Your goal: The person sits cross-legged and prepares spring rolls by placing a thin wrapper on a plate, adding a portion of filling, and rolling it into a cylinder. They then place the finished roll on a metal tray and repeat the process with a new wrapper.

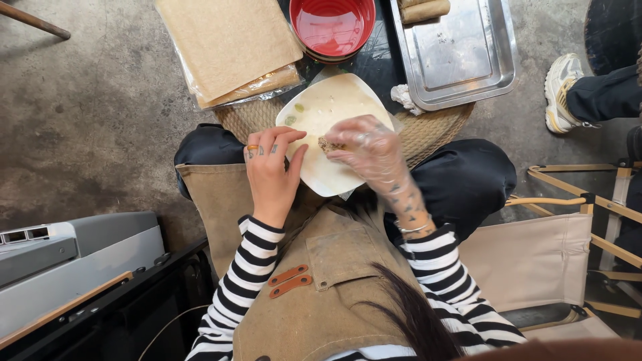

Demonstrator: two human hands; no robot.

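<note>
A pale, square wrapper sheet [328,127] lies flat on a round woven mat [428,134], just above the middle of the view and over the person's lap. On the sheet sits a small brown lump of filling [329,144], with a few green bits toward its 10 o'clock corner. The right hand [371,150], in a clear plastic glove, lies over the sheet from 4 o'clock, its fingers curled loosely down onto the filling; whether they pinch it cannot be told. The left hand [271,167], bare and ringed, rests on the sheet's edge at 8 o'clock, fingers spread flat and holding nothing beyond the press on that edge. At 11 o'clock from the sheet lies a stack of tan wrappers [227,47] in clear plastic. At 12 o'clock stand stacked red bowls [332,27]. At 1 o'clock is a metal tray [461,57] with finished rolls [422,9] at its far end, and a crumpled white tissue [403,97] against its near corner. Well apart at 3 o'clock, another person's white shoe [562,90] rests on the concrete floor [100,134].
</note>
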